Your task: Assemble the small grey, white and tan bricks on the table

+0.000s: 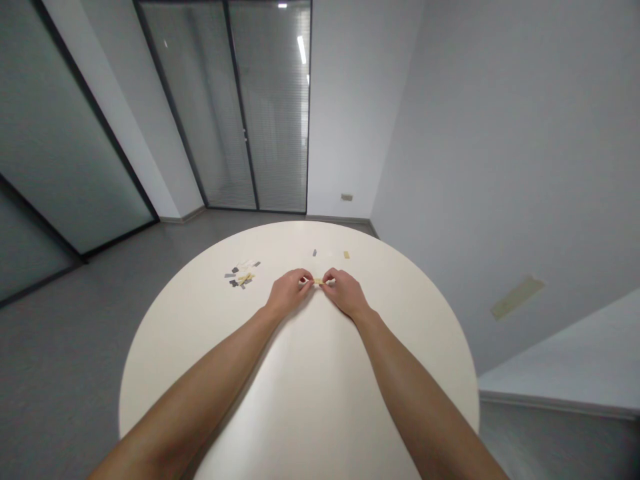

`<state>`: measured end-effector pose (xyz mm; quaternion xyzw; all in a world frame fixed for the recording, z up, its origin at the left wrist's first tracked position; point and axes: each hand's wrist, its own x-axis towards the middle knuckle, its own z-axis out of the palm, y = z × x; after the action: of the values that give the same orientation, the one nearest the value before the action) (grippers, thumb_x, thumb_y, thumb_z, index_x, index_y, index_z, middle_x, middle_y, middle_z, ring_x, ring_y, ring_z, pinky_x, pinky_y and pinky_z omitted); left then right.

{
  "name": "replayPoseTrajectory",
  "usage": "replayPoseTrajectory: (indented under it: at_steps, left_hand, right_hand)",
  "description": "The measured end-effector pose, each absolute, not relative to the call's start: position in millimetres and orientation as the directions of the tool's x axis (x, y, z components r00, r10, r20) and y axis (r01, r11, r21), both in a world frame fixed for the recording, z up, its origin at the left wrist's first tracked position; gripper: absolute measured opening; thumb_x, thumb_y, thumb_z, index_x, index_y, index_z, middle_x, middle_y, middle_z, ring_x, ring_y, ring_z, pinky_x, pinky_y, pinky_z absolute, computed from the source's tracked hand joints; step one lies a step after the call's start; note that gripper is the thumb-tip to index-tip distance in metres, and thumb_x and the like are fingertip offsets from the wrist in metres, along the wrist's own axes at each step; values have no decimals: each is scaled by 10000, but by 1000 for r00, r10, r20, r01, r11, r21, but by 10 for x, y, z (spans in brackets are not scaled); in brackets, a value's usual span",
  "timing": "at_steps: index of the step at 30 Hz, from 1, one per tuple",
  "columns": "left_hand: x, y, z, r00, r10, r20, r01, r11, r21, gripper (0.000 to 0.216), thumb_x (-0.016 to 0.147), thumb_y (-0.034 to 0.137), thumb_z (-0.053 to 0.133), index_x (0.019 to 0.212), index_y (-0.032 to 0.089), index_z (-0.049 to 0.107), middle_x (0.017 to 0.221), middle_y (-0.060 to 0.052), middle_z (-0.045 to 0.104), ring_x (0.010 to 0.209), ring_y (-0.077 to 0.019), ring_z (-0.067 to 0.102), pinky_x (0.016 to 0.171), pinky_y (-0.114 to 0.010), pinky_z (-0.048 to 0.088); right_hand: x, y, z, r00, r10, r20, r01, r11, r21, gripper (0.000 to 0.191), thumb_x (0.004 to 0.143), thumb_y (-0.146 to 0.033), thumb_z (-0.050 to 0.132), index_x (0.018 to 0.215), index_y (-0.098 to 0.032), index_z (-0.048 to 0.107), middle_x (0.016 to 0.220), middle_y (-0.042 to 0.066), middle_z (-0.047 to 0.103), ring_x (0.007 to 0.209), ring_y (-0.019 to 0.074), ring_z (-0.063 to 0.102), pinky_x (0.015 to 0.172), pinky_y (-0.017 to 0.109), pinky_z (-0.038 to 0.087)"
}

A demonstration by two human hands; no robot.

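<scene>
My left hand [290,293] and my right hand [346,293] meet near the middle of a round cream table [400,313]. Between their fingertips they pinch a small, narrow tan piece [319,281], possibly a plastic building plate; its ends are partly hidden by my fingers. To the left of my left hand lies a small heap of grey, black, white and tan pieces [241,275]. Beyond my hands, apart from them, are a grey piece [315,253] and a tan piece [347,255].
The round table's far rim [300,223] curves ahead, with a grey floor [100,313] beyond it. Glass doors with blinds [240,107] stand at the back, and a pale wall [480,167] runs along the right.
</scene>
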<state>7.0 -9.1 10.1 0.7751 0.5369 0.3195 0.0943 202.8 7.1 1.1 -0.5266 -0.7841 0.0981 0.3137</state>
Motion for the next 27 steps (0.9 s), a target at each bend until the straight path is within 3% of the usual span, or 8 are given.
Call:
replayPoseTrajectory:
  at_steps: [27]
  left_hand:
    - [59, -66, 77, 213, 906, 366, 782, -383, 491, 186, 929, 328, 561, 1035, 237, 683, 1019, -19, 742, 904, -175, 669, 785, -282, 484]
  right_hand:
    - [2023, 52, 33, -299, 878, 374, 709, 467, -529, 98, 872, -238, 676, 956, -245, 627, 933, 2, 706, 883, 163, 633, 780, 271, 429]
